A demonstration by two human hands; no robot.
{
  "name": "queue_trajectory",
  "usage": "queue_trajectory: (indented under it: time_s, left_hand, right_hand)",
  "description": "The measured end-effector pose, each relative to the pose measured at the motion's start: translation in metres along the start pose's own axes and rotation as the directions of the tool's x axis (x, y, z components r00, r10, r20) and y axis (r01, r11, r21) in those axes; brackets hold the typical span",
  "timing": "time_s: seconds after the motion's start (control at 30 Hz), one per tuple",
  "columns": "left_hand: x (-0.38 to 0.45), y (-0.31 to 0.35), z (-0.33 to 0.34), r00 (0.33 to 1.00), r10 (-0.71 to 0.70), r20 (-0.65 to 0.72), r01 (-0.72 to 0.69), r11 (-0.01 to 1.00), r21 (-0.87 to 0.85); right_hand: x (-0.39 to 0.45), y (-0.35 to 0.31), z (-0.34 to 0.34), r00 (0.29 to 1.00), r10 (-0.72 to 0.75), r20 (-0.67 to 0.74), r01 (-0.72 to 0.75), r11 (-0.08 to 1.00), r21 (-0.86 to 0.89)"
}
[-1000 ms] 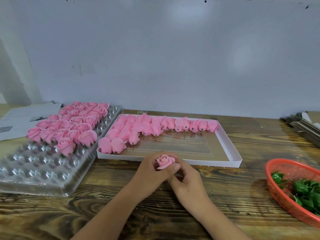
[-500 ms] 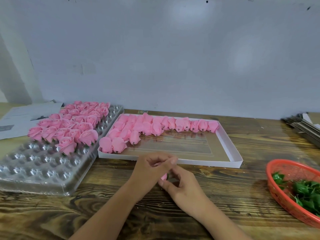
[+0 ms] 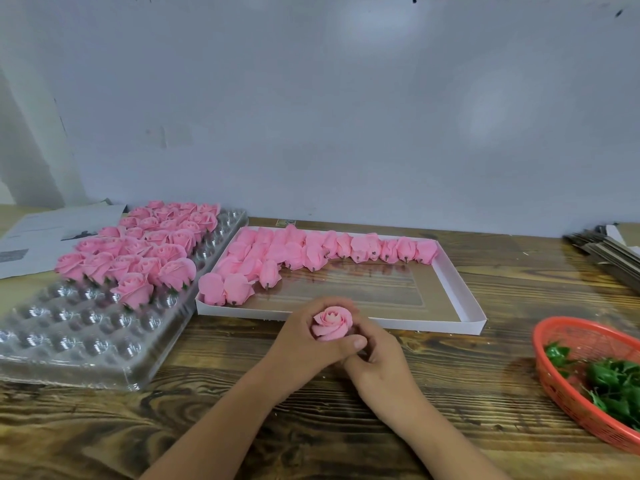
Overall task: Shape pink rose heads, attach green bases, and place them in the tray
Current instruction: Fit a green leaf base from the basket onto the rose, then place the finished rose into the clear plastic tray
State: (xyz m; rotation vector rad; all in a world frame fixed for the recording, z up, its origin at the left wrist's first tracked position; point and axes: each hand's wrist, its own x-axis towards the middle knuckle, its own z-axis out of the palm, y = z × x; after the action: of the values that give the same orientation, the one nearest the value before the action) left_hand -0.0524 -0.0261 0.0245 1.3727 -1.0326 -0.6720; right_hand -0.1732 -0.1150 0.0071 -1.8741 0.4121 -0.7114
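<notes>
A pink rose head (image 3: 331, 323) faces up between both hands, just in front of the white box. My left hand (image 3: 304, 344) curls round it from the left, thumb across its front. My right hand (image 3: 377, 362) grips it from the right and below, fingers tucked under the flower. The clear plastic cell tray (image 3: 79, 337) at the left holds several finished pink roses (image 3: 138, 251) in its far half. The white shallow box (image 3: 460, 306) holds several unshaped pink rose heads (image 3: 311, 251) along its far and left sides. Green bases (image 3: 609, 379) lie in the red basket.
The red mesh basket (image 3: 554, 368) sits at the right edge of the wooden table (image 3: 242, 410). Papers (image 3: 45, 233) lie at the far left, a stack of flat grey cards (image 3: 609, 247) at the far right. A pale wall stands close behind.
The rose was upright a second ago, then turned down and hidden in my hands half a second ago. Now it faces up again, petals more opened.
</notes>
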Motion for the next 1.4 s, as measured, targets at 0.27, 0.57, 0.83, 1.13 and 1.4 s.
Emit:
queue_trajectory:
  time_s: [0.27,0.57,0.83,1.13,1.4]
  left_hand:
    - [-0.001,0.002,-0.003,0.997,0.063,-0.051,-0.069,0.987,-0.142]
    - [0.001,-0.009,-0.002,1.000,-0.006,-0.028,0.006,1.000,-0.005]
    - [0.005,-0.014,-0.005,0.988,0.021,-0.154,-0.016,0.999,0.030]
    - [0.017,-0.004,-0.032,0.967,0.078,-0.241,-0.043,0.988,0.146]
    - [0.062,0.038,-0.104,0.923,0.066,-0.378,0.026,0.973,0.231]
  right_hand:
    - [-0.002,0.000,0.004,0.998,0.029,0.050,-0.022,0.991,-0.129]
    - [0.000,0.001,0.000,0.995,0.020,-0.098,-0.023,0.999,-0.034]
    - [0.001,-0.001,0.003,0.980,0.013,-0.198,-0.025,0.998,-0.054]
    - [0.002,0.006,0.002,0.977,0.056,-0.207,-0.086,0.986,-0.139]
    - [-0.001,0.009,0.001,0.985,0.035,-0.170,-0.065,0.984,-0.168]
